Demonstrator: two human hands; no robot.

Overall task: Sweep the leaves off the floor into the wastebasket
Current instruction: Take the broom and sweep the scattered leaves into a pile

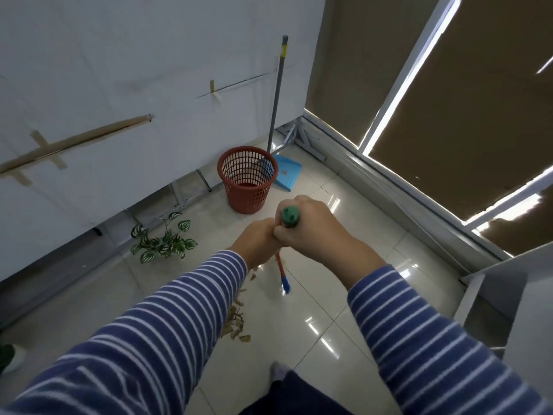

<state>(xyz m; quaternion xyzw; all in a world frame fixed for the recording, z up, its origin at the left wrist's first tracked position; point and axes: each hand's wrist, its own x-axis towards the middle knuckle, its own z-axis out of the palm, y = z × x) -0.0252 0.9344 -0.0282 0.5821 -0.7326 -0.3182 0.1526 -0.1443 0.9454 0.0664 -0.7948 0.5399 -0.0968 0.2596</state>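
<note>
Sweeping step, gathering stroke. Dry leaves (236,322) lie in a loose line on the floor (329,310), beside my left sleeve. Both hands grip the broom (279,265): my left hand (257,242) lower on the shaft, my right hand (311,226) just under the green cap, fingers curled round it. The blue bristles point down to the right of the leaves. Farther off stands the wastebasket (247,181), with the dustpan (284,173) just behind it. Next, I judge, the leaves must be driven toward that pan.
</note>
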